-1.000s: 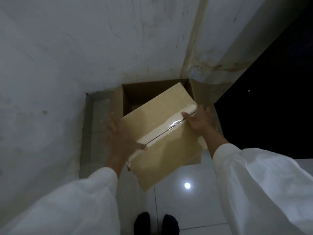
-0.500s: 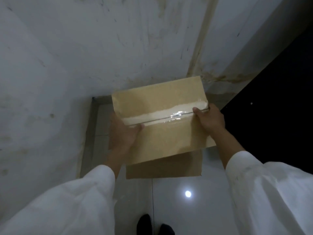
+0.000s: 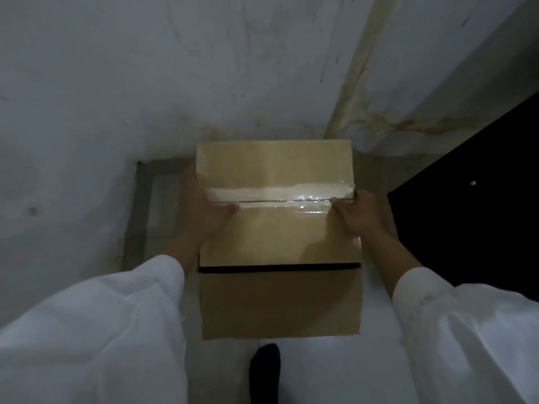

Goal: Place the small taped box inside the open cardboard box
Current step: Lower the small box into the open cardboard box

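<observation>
The stained white wall [image 3: 145, 83] fills the frame from nine o'clock round to one, with a yellowish streaked corner seam [image 3: 358, 71] running down at one o'clock. At three o'clock sits a black area [image 3: 472, 176], too dim to make out. The pale tiled floor [image 3: 163, 211] shows at nine o'clock beside the boxes, and again at six, where one dark foot [image 3: 264, 371] pokes in just below the cardboard. Two white sleeves [image 3: 96, 330] come in from seven and five o'clock.

Dead centre now: the open cardboard box [image 3: 280, 301] stands on the floor, its near wall facing us, a thin dark gap along its top edge. Right above that gap, covering the opening, is the small taped box [image 3: 274, 170], brown, held level and square to the box below. A glossy strip of clear tape [image 3: 291, 196] runs across its top from nine to three, over a pale torn band.

The left hand [image 3: 201, 211] clasps the nine o'clock side, thumb lying on the tape line, fingers wrapped round the edge. The right hand [image 3: 358, 214] grips the three o'clock side the same way, thumb on top.
</observation>
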